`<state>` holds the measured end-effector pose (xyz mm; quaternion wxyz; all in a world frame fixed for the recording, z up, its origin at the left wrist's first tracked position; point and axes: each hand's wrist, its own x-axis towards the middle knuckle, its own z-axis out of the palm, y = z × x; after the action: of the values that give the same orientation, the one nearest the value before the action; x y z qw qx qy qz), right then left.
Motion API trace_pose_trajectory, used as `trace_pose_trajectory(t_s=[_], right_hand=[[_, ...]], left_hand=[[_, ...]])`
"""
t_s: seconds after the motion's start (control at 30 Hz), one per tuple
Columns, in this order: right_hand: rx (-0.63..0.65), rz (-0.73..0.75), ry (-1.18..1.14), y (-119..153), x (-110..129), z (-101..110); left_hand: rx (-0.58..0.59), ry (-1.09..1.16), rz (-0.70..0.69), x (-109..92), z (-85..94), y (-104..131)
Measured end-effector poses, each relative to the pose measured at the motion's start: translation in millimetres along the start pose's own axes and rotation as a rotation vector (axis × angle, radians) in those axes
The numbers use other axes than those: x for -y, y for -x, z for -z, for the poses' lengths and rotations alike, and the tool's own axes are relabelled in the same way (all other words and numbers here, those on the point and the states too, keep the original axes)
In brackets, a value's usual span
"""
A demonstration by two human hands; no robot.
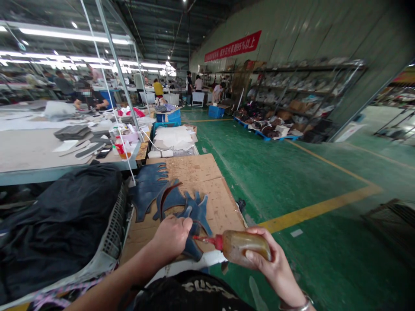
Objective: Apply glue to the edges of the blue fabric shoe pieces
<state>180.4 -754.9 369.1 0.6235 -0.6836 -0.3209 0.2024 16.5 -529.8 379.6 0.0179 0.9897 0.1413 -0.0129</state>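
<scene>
- The squeeze bottle (244,246) is above the near edge of the work, lying almost level with its red nozzle (218,242) towards the left; that tilt probably lets the amber liquid run to the tip.
- The right hand (272,259) wraps the bottle near its base, thumb on the near side, fingers around the far side, seemingly leaving the nozzle end unobstructed.
- The left hand (173,235) is closed, fingertips pressed together, apparently pinching a curved piece (162,201) that rises behind the knuckles; the exact grip is hidden. The nozzle tip comes just beside these fingers, perhaps for close control.
- More blue pieces (147,190) lie beyond, some overlapping in a row on the left, others fanned out, which likely keeps each easy to lift.
- Beneath them a cardboard sheet (220,194) covers the surface, presumably to catch drips; dark specks mark it.
- To the left, a basket (113,242) holds dark cloth (65,211).
- Farther off, a long surface (26,151) carries a phone (103,153) and grey stacked sheets (71,132).
</scene>
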Motion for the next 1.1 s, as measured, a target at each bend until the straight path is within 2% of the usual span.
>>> trace_pose_trajectory(t_s=[0.2,0.6,0.73,0.93,1.1], right_hand=[[-0.099,-0.042,0.011,-9,-12,1],[0.087,-0.096,-0.120,2,-11,-9],[0.038,-0.112,-0.121,1,-19,-6],[-0.109,-0.111,-0.113,-3,-28,-3],[-0.062,-0.111,-0.059,3,-25,-6]], left_hand=[[-0.011,-0.026,-0.034,1,-2.5,1],[-0.024,-0.043,-0.052,4,-5.6,-1],[-0.018,-0.059,-0.049,2,-4.2,-1],[-0.041,-0.080,-0.062,0,-5.1,0],[-0.023,-0.089,-0.088,-2,-8.7,0]])
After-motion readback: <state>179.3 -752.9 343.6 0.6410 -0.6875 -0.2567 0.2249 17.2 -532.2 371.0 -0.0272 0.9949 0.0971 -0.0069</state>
